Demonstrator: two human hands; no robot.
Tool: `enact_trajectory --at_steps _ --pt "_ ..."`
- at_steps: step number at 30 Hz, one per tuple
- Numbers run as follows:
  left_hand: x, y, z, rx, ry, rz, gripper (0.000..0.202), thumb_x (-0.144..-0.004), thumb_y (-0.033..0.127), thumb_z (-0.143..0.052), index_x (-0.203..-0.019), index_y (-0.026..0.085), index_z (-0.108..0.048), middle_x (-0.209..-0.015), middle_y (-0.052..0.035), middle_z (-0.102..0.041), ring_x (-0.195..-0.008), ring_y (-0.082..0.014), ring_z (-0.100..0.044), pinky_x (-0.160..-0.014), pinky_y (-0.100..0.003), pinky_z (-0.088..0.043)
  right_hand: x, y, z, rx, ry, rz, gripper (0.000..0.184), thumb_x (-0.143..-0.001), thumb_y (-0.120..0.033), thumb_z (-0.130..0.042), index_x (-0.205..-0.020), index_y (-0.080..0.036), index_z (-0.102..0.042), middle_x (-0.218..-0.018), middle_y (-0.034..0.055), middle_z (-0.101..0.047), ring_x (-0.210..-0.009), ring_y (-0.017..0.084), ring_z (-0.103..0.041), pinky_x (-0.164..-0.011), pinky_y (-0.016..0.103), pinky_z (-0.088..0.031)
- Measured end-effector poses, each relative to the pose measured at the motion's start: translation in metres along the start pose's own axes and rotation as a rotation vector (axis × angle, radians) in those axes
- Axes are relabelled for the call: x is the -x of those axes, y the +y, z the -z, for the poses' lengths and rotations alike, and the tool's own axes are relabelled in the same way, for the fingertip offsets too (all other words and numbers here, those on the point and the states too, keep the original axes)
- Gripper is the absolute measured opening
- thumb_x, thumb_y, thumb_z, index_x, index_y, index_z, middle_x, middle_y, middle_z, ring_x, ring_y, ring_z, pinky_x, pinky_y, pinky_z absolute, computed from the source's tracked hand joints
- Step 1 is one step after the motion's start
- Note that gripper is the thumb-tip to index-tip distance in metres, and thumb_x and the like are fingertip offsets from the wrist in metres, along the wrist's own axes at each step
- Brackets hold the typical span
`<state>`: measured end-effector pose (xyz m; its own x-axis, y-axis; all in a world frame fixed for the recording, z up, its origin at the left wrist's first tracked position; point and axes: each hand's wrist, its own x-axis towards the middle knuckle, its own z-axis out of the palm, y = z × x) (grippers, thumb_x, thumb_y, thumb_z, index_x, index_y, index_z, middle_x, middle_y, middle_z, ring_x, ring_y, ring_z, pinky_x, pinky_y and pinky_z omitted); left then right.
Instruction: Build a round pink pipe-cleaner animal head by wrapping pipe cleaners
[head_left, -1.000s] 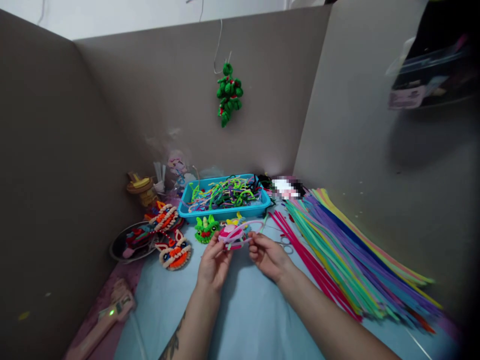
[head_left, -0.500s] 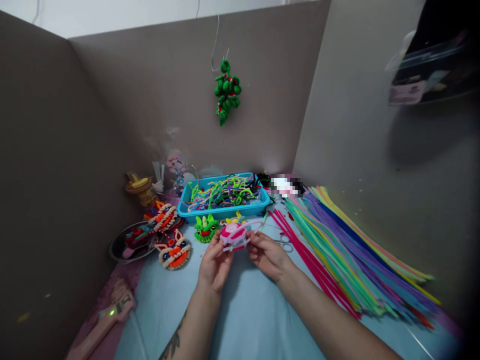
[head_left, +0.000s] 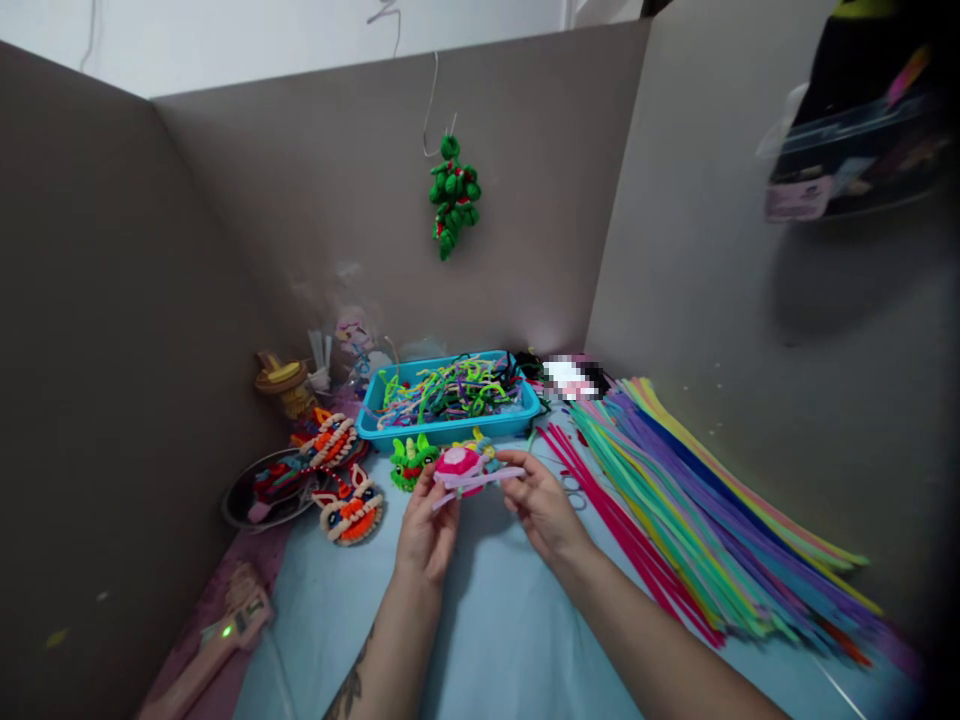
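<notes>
Along the pink piece [head_left: 458, 461], the lilac strip [head_left: 491, 480] now looks straighter.

- Two hands: one left hand [head_left: 429, 520], one right hand [head_left: 546, 505].
- One pink piece [head_left: 459, 462], with at least one lilac strip [head_left: 491, 479].
- One green face [head_left: 411, 465].
- Two orange-and-cream faces [head_left: 352, 510] in plain view.
- One yellow-and-blue piece [head_left: 481, 446], partly hidden.
- One blue tray [head_left: 450, 433]; the tangled stems [head_left: 465, 388] inside overlap too much to count.
- Several magenta stems [head_left: 630, 535], exact number unclear.
- Many multicoloured stems [head_left: 697, 510], beyond counting.
- One pair of scissors [head_left: 575, 492].
- One dark bowl [head_left: 241, 490].
- One pink glue gun [head_left: 217, 645].
- One green hanging ornament [head_left: 454, 195].
- Three grey panels [head_left: 525, 220].
</notes>
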<state>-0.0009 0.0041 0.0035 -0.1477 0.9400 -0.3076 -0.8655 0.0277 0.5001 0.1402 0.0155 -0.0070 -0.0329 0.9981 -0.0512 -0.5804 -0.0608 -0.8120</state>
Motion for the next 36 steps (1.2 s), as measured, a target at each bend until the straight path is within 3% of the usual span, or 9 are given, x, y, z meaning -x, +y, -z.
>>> enact_trajectory --at_steps 4,7,13,17,20,24,30,34,36 --pt "-0.001 -0.001 0.001 0.0 -0.003 -0.022 0.027 -0.075 -0.007 -0.049 -0.087 0.015 -0.06 -0.079 -0.0028 -0.068 -0.066 -0.008 -0.067 -0.062 -0.013 -0.055 -0.003 0.0 0.005 0.122 0.068 0.198 0.021 -0.062 -0.028 -0.076 -0.073 -0.019 -0.06 -0.062 -0.0046 -0.051 -0.053 0.007 -0.039 -0.046 0.02 -0.027" --pt "0.001 -0.003 0.001 -0.01 0.008 -0.016 0.027 -0.075 -0.007 -0.049 -0.087 0.015 -0.06 -0.077 -0.0019 -0.067 -0.064 -0.0074 -0.066 -0.061 -0.014 -0.055 -0.002 0.006 0.003 0.158 0.033 0.161 0.022 -0.064 -0.031 -0.073 -0.069 -0.019 -0.055 -0.057 -0.0057 -0.048 -0.05 0.008 -0.036 -0.046 0.02 -0.025" --pt "0.0 -0.005 0.004 -0.017 -0.016 -0.027 0.033 -0.071 -0.007 -0.055 -0.096 0.015 -0.059 -0.078 -0.0023 -0.067 -0.067 -0.0094 -0.067 -0.064 -0.016 -0.056 0.004 0.014 -0.004 0.369 -0.094 0.195 0.017 -0.068 -0.03 -0.07 -0.072 -0.017 -0.058 -0.067 -0.002 -0.054 -0.061 0.012 -0.047 -0.057 0.023 -0.036" --pt "-0.002 -0.004 0.005 -0.027 -0.02 -0.061 0.028 -0.068 -0.006 -0.058 -0.089 0.014 -0.06 -0.081 -0.0043 -0.068 -0.069 -0.0107 -0.067 -0.066 -0.019 -0.056 0.004 0.009 0.001 0.47 -0.055 0.286 0.021 -0.071 -0.03 -0.067 -0.088 -0.018 -0.06 -0.07 -0.0017 -0.054 -0.063 0.013 -0.048 -0.058 0.023 -0.038" --pt "-0.002 -0.004 0.005 -0.05 -0.006 -0.068 0.027 -0.067 -0.006 -0.06 -0.085 0.014 -0.06 -0.082 -0.0043 -0.068 -0.069 -0.0108 -0.067 -0.067 -0.019 -0.056 0.003 0.006 0.006 0.473 -0.039 0.344 0.016 -0.077 -0.033 -0.063 -0.084 -0.019 -0.059 -0.07 -0.0015 -0.055 -0.064 0.013 -0.049 -0.058 0.023 -0.038" --pt "-0.002 -0.006 0.006 -0.074 -0.009 -0.057 0.026 -0.068 -0.005 -0.06 -0.085 0.014 -0.061 -0.081 -0.0033 -0.068 -0.066 -0.0091 -0.066 -0.064 -0.017 -0.055 0.003 0.011 0.005 0.433 -0.068 0.306 0.017 -0.079 -0.034 -0.062 -0.076 -0.018 -0.058 -0.066 -0.0026 -0.053 -0.061 0.012 -0.047 -0.057 0.022 -0.036" --pt "-0.005 -0.008 0.007 -0.052 -0.056 -0.045 0.021 -0.07 -0.002 -0.061 -0.083 0.014 -0.063 -0.082 -0.0056 -0.07 -0.07 -0.0108 -0.068 -0.068 -0.018 -0.056 0.007 0.012 -0.005 0.407 -0.186 0.246 0.016 -0.078 -0.034 -0.062 -0.077 -0.018 -0.059 -0.071 -0.0003 -0.059 -0.069 0.014 -0.054 -0.065 0.024 -0.042" --pt "-0.005 -0.008 0.009 -0.056 -0.085 -0.058 0.022 -0.068 -0.001 -0.065 -0.084 0.014 -0.064 -0.083 -0.005 -0.071 -0.075 -0.0123 -0.068 -0.071 -0.02 -0.056 0.008 0.005 -0.001 0.549 -0.1 0.359 0.019 -0.078 -0.031 -0.062 -0.091 -0.019 -0.061 -0.072 -0.0002 -0.056 -0.065 0.014 -0.052 -0.06 0.024 -0.041" --pt "-0.006 -0.008 0.01 -0.072 -0.105 -0.064 0.023 -0.067 0.001 -0.067 -0.085 0.015 -0.064 -0.084 -0.0042 -0.071 -0.076 -0.0125 -0.068 -0.072 -0.02 -0.056 0.008 0.002 0.002 0.608 -0.053 0.423 0.016 -0.078 -0.03 -0.061 -0.089 -0.019 -0.061 -0.072 0.0001 -0.056 -0.064 0.014 -0.051 -0.058 0.024 -0.04"
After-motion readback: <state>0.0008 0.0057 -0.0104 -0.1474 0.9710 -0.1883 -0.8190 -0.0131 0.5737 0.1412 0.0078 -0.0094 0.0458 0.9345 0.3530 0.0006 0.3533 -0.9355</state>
